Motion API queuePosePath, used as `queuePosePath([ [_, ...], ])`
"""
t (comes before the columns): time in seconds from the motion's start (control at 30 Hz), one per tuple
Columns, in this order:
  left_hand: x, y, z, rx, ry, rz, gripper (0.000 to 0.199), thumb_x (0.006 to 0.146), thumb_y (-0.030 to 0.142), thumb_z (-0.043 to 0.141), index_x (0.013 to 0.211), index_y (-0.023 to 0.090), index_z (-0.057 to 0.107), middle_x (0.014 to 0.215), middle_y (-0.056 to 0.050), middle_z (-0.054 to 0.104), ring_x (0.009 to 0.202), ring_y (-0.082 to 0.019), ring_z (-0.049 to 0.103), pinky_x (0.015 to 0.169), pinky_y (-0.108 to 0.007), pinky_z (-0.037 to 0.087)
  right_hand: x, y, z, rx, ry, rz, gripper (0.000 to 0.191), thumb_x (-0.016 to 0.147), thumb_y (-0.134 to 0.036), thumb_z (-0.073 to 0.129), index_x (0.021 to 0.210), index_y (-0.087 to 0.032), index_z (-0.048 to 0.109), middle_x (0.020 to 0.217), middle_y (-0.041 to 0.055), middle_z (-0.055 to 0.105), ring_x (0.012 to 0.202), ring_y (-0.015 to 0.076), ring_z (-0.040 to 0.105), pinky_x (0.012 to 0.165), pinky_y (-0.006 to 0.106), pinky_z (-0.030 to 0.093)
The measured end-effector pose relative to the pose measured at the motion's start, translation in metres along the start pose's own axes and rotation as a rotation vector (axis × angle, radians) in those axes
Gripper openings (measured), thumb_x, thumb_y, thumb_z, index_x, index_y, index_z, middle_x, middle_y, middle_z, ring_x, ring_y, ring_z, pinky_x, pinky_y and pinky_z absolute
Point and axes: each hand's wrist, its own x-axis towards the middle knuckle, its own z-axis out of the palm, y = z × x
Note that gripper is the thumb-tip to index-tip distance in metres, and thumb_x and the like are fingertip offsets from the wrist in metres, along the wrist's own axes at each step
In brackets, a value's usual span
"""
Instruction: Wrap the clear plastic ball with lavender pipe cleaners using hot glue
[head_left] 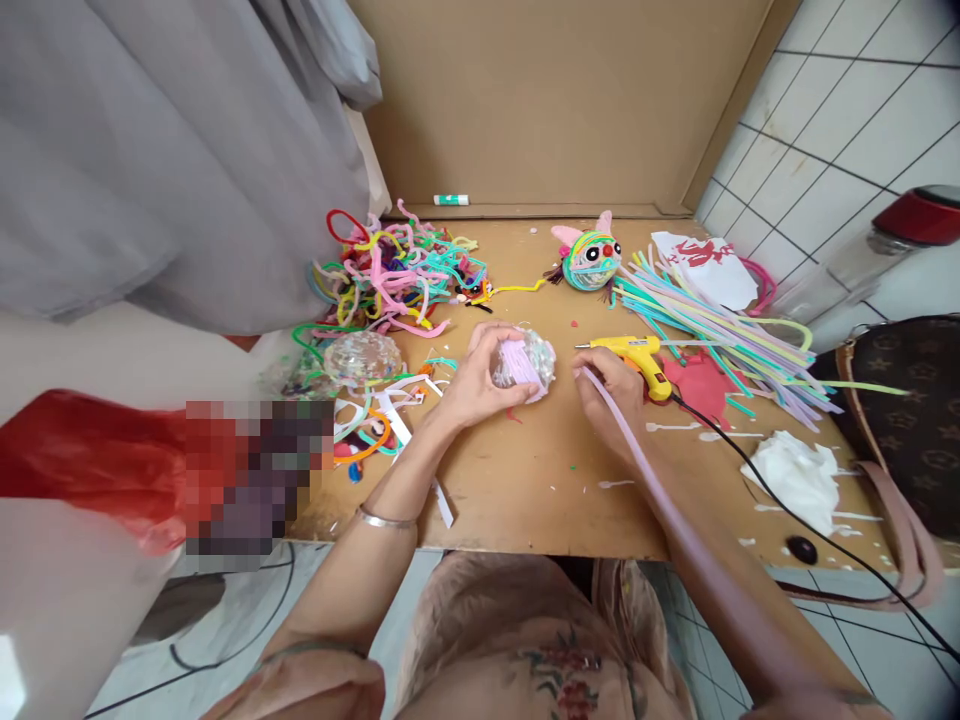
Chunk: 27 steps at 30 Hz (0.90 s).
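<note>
In my left hand [487,375] is a clear, bumpy plastic ball [541,360], its near side covered by rows of lilac pipe cleaner [517,365]. Fingers and thumb wrap round it just above the table. My right hand [609,385] pinches one end of a long lilac pipe cleaner [641,455], which trails back over my right forearm. Just beyond that hand lies a yellow hot glue gun [634,355], nozzle pointing left. Farther back sits a finished-looking animal ball [592,262] with pink ears, eyes and a red nose.
Tangled pipe cleaners [397,270] heap at the back left, near another clear ball [364,357]. Straight pipe cleaners [720,320] lie at right. The glue gun's black cord [780,490] crosses the right side, past a crumpled tissue [795,475]. A brown bag [900,410] stands at the right edge.
</note>
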Motion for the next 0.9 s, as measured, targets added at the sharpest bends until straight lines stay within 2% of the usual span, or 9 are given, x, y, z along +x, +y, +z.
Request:
queuePosePath([
  [0.13,0.0,0.002,-0.003,0.072,-0.007,0.058,0.056,0.07,0.036,0.077,0.118,0.022,0.052,0.127,-0.011,0.053,0.127,-0.029,0.049,0.11,-0.047,0.038,-0.001,-0.002,0.003,0.193,0.048,0.323,0.007,0.078,-0.026,0.06,0.079,-0.021,0.066,0.063,-0.003,0.063,0.058,0.014,0.059,0.054,0.025,0.045],
  [0.2,-0.001,0.002,-0.004,0.102,-0.014,0.068,0.056,0.072,0.038,0.076,0.12,0.023,0.053,0.13,-0.012,0.052,0.129,-0.029,0.048,0.111,-0.048,0.037,-0.001,-0.007,0.002,0.242,0.062,0.361,0.011,0.079,-0.029,0.063,0.083,-0.021,0.068,0.066,-0.0018,0.066,0.059,0.0144,0.063,0.056,0.026,0.049],
  [0.23,-0.001,0.002,-0.004,0.111,-0.018,0.07,0.056,0.072,0.039,0.076,0.12,0.023,0.053,0.131,-0.012,0.052,0.129,-0.029,0.048,0.111,-0.048,0.038,0.0,-0.011,0.001,0.258,0.056,0.319,0.013,0.08,-0.03,0.062,0.086,-0.02,0.069,0.071,-0.0002,0.068,0.064,0.0148,0.065,0.059,0.027,0.051],
  [0.33,-0.002,0.002,-0.005,0.132,-0.027,0.07,0.058,0.072,0.04,0.076,0.122,0.022,0.053,0.133,-0.013,0.052,0.129,-0.03,0.049,0.11,-0.048,0.039,0.003,-0.024,-0.002,0.226,0.011,0.064,0.016,0.085,-0.025,0.057,0.092,-0.022,0.071,0.086,0.0036,0.07,0.078,0.0155,0.067,0.069,0.029,0.054],
  [0.43,-0.002,0.002,-0.005,0.153,-0.03,0.068,0.058,0.073,0.041,0.076,0.123,0.023,0.053,0.134,-0.013,0.052,0.129,-0.03,0.049,0.109,-0.047,0.04,0.007,-0.031,0.0,0.119,0.017,-0.103,0.02,0.088,-0.02,0.051,0.092,-0.023,0.071,0.087,0.0041,0.069,0.08,0.0158,0.066,0.072,0.03,0.053],
  [0.5,-0.003,0.002,-0.006,0.163,-0.03,0.075,0.057,0.073,0.041,0.076,0.123,0.023,0.053,0.135,-0.013,0.053,0.129,-0.03,0.05,0.109,-0.047,0.04,0.008,-0.03,0.005,0.111,0.053,-0.094,0.017,0.088,-0.018,0.053,0.093,-0.023,0.069,0.084,0.0029,0.069,0.078,0.0157,0.066,0.071,0.03,0.053],
  [0.67,-0.003,0.004,-0.007,0.162,-0.026,0.095,0.055,0.074,0.041,0.075,0.122,0.021,0.054,0.134,-0.014,0.054,0.128,-0.028,0.052,0.108,-0.045,0.042,0.006,-0.025,0.02,0.201,0.15,0.052,0.006,0.085,-0.023,0.061,0.09,-0.023,0.064,0.077,-0.0013,0.068,0.067,0.0134,0.064,0.064,0.028,0.052],
  [0.8,-0.003,0.005,-0.007,0.166,-0.028,0.091,0.055,0.075,0.042,0.074,0.122,0.022,0.054,0.134,-0.014,0.055,0.129,-0.029,0.051,0.109,-0.046,0.041,0.006,-0.032,0.022,0.094,0.185,-0.071,0.007,0.084,-0.021,0.061,0.079,-0.023,0.064,0.074,-0.0001,0.065,0.066,0.0137,0.06,0.062,0.028,0.05],
  [0.9,-0.004,0.005,-0.007,0.175,-0.029,0.082,0.055,0.075,0.043,0.074,0.122,0.022,0.054,0.135,-0.013,0.053,0.129,-0.029,0.05,0.109,-0.046,0.041,0.006,-0.033,0.022,0.074,0.196,-0.162,0.012,0.087,-0.018,0.057,0.08,-0.023,0.065,0.076,0.0012,0.066,0.07,0.0152,0.061,0.065,0.03,0.051],
])
